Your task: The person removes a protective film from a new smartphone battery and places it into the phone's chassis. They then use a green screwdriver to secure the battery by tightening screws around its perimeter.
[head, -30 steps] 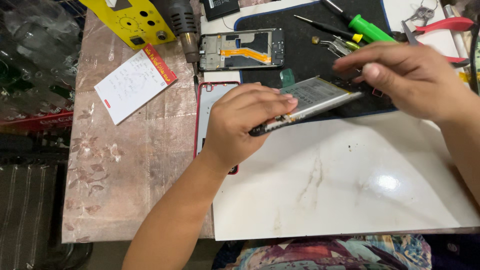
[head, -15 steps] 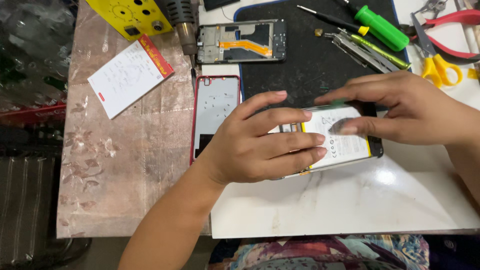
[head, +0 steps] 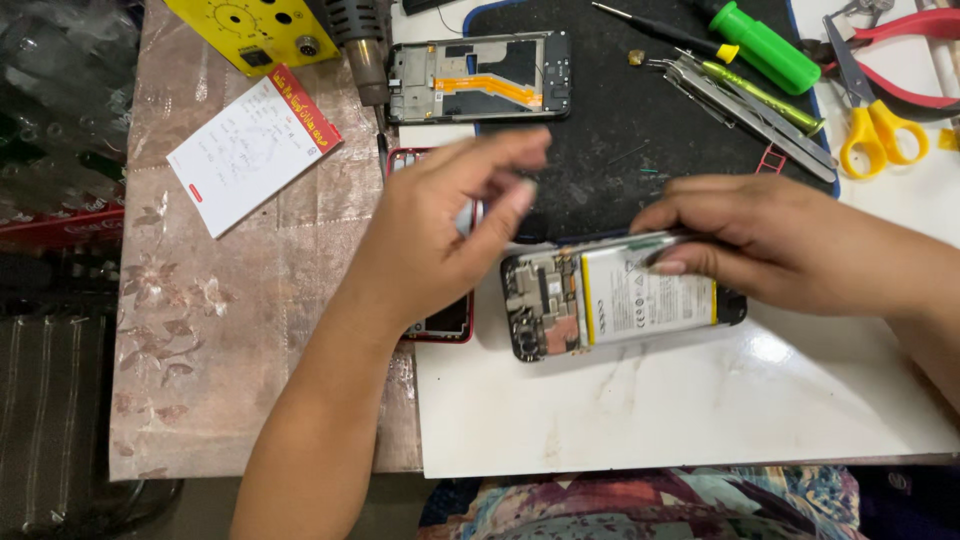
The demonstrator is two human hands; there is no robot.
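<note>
Your left hand [head: 440, 230] is raised, blurred, fingers loosely curled, thumb extended, forearm angled up from lower left. Your right hand [head: 790, 245] lies flat, fingers extended leftward, pressing downward.

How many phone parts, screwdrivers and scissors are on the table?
Phone parts: 3 – opened phone under the right hand, bare frame, red-edged piece beneath the left hand
Screwdrivers: 2 – green, thin black
Scissors: 1 – yellow
Total: 6
</note>
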